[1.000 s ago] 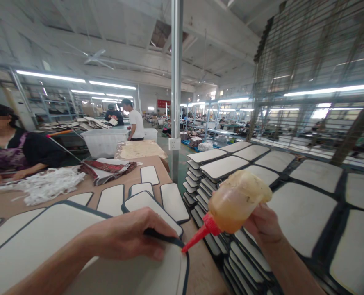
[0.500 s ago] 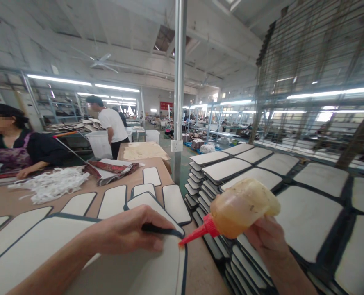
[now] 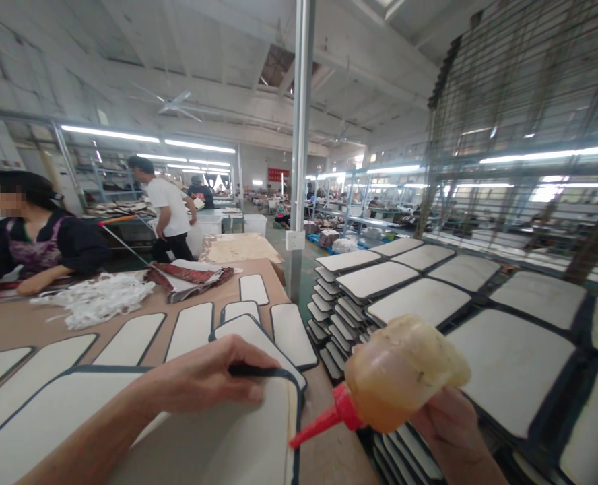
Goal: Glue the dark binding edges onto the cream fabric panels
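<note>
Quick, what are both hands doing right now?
Left hand: closed, holding a panel by its edge.
Right hand: closed, holding the bottle.

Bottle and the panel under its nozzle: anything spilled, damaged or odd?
Bottle looks grubby: cloudy, with yellowish staining and dark marks on its wall. Panel has a yellowish line inside its dark edging, by the red nozzle. No puddle or tear visible.
</note>
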Available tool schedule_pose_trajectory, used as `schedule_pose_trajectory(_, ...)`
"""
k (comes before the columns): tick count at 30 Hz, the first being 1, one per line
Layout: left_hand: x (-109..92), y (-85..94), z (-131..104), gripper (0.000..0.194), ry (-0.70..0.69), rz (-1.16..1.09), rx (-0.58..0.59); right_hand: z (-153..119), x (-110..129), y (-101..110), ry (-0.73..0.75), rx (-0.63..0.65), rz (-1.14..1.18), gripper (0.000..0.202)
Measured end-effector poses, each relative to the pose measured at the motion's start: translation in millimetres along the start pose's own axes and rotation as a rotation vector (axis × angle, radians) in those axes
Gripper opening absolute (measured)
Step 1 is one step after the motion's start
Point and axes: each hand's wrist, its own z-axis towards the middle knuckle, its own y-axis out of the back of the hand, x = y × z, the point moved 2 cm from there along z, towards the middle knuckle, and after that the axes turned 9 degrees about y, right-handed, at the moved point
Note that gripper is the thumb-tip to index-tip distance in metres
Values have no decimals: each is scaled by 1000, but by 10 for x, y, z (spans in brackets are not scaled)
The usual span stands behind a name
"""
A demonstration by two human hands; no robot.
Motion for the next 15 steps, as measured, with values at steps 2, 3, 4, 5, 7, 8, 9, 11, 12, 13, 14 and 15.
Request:
schedule_pose_trajectory(2, 46, 3, -5, 43, 0, -9, -20, 15, 39, -39, 14, 1, -21, 46)
schedule_pose_trajectory(3, 60, 4, -10, 44, -3, -18, -35, 42, 63, -67, 29, -14, -32, 48)
schedule_pose_trajectory(4, 68, 5, -17, 44, -10, -26, -45, 78, 87, -97, 43, -32, -42, 49)
schedule_pose_trajectory(5, 68, 4, -25, 44, -22, -35, -45, 117, 108, -125, 55, -48, -50, 49)
schedule_pose_trajectory(7, 54, -5, -48, 42, -51, -48, -7, 184, 135, -171, 69, -45, -54, 50)
schedule_pose_trajectory(8, 47, -10, -62, 41, -63, -49, 16, 203, 140, -185, 69, -32, -57, 51)
schedule_pose_trajectory(9, 43, -12, -77, 41, -69, -47, 20, 211, 139, -194, 64, -18, -61, 50)
schedule_pose_trajectory(11, 50, -8, -103, 42, -61, -41, -14, 195, 133, -205, 77, -10, -59, 47)
schedule_pose_trajectory(12, 61, -5, -115, 42, -52, -37, -35, 177, 129, -215, 77, -8, -56, 45)
schedule_pose_trajectory(13, 74, -3, -125, 43, -42, -36, -51, 158, 126, -229, 71, -7, -50, 44)
schedule_pose_trajectory(14, 86, -3, -133, 43, -36, -40, -58, 142, 125, -249, 66, -7, -41, 45)
schedule_pose_trajectory(15, 98, -3, -141, 43, -37, -50, -59, 131, 128, -272, 66, -11, -31, 45)
